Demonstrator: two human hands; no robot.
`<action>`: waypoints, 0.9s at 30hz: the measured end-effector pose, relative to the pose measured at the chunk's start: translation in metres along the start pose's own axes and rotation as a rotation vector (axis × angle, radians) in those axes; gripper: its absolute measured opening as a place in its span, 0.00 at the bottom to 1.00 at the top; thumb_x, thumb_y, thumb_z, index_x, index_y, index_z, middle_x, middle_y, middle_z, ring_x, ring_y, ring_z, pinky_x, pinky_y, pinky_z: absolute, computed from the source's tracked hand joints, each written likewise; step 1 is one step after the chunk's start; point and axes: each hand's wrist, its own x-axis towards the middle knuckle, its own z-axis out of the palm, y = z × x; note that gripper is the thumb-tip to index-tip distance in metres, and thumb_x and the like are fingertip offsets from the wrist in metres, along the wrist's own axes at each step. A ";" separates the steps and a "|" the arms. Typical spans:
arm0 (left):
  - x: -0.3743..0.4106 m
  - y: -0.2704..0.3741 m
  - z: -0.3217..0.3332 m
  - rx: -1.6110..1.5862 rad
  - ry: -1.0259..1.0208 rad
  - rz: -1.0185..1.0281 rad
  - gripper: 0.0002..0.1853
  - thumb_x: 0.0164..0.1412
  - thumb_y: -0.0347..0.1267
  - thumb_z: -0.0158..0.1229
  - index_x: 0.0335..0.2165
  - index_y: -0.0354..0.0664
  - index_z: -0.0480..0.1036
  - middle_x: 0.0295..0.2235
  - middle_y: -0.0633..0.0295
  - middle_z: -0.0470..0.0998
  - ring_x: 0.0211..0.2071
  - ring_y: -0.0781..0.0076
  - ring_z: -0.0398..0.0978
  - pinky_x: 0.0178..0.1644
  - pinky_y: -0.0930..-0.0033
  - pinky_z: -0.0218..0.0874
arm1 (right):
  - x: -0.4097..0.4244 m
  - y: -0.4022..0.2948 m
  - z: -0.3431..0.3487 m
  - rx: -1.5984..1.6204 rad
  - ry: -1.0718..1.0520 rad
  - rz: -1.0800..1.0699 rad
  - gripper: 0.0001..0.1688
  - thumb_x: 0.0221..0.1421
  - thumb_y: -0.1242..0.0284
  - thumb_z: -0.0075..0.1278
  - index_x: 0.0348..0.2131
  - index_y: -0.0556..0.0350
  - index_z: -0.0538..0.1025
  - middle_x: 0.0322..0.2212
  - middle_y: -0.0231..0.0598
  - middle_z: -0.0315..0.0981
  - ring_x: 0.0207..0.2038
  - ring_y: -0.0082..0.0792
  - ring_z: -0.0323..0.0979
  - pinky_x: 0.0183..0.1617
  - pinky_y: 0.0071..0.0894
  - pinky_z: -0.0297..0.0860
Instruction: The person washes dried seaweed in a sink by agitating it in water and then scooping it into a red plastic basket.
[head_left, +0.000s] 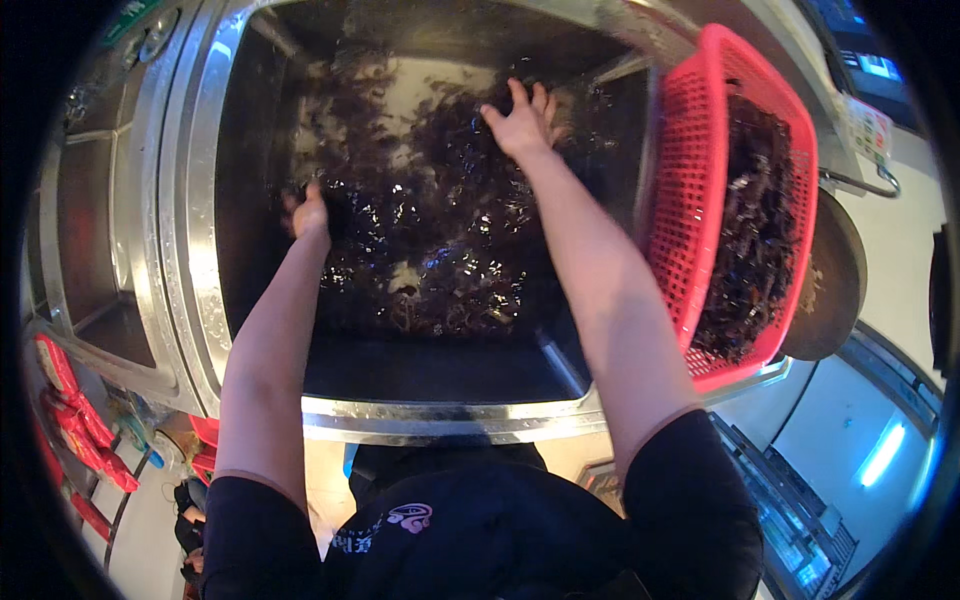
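Observation:
In front of me is a deep stainless steel sink (450, 412) holding water. Dark, glossy strips of food (450, 202), either wood ear fungus or seaweed, float thickly across it. Near the far right side, my right hand (525, 124) is at the water with its fingers spread and nothing in its grasp. My left hand (306, 214) is at the left side of the floating strips, thumb raised apart from the blurred fingers. Its fingertips are partly hidden, and I see nothing held in it. Pale patches of the sink's bottom show between the strips.
On the sink's right edge stands a red plastic basket (686, 187) with more dark strips (754, 225). A round brown board (836, 277) lies beyond it. Another sink basin (97, 240) adjoins at left. Red packages (79, 420) and part of another person (191, 517) appear at lower left.

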 end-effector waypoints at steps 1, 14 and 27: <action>0.000 0.006 0.011 -0.064 -0.169 -0.090 0.51 0.46 0.65 0.51 0.58 0.38 0.56 0.55 0.43 0.63 0.55 0.50 0.62 0.58 0.58 0.52 | 0.016 0.010 0.007 -0.075 -0.042 0.045 0.43 0.49 0.47 0.50 0.60 0.31 0.55 0.63 0.43 0.37 0.65 0.50 0.35 0.63 0.63 0.42; -0.142 0.056 0.136 0.893 -0.540 0.879 0.41 0.55 0.58 0.42 0.60 0.47 0.51 0.52 0.42 0.65 0.59 0.46 0.55 0.62 0.57 0.46 | 0.016 0.071 0.125 -0.201 -0.062 -0.192 0.41 0.49 0.50 0.44 0.57 0.51 0.61 0.53 0.61 0.57 0.60 0.58 0.48 0.64 0.61 0.38; -0.251 -0.053 0.118 0.779 -0.768 0.684 0.37 0.57 0.55 0.42 0.60 0.49 0.52 0.62 0.46 0.46 0.62 0.44 0.43 0.64 0.55 0.38 | -0.135 0.135 0.085 -0.157 -0.415 0.023 0.43 0.42 0.54 0.58 0.57 0.36 0.62 0.62 0.56 0.37 0.65 0.56 0.33 0.65 0.45 0.46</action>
